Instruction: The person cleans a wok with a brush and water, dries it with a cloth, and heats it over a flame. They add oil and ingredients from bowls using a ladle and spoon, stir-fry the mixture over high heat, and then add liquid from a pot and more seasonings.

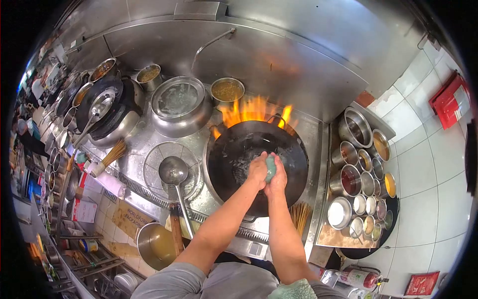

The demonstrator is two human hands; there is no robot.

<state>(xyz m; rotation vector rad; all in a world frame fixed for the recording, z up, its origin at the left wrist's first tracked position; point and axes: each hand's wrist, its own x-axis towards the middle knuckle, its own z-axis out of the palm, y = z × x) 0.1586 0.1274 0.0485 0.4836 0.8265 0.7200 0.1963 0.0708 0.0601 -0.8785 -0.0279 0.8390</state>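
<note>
Over the black wok, my left hand and my right hand are pressed together around a bunched grey-green cloth. The fingers of both hands are closed on it, and the palms partly hide it. What looks like bubbling water shows in the wok beneath my hands. Flames rise along the wok's far rim. To the left, a steel ladle rests on a round wire strainer.
A bamboo brush lies left, and another stands by the wok. Behind are a lidded steel pot and a pan of brownish liquid. Several seasoning containers crowd the right side. A pot of yellowish liquid sits below left.
</note>
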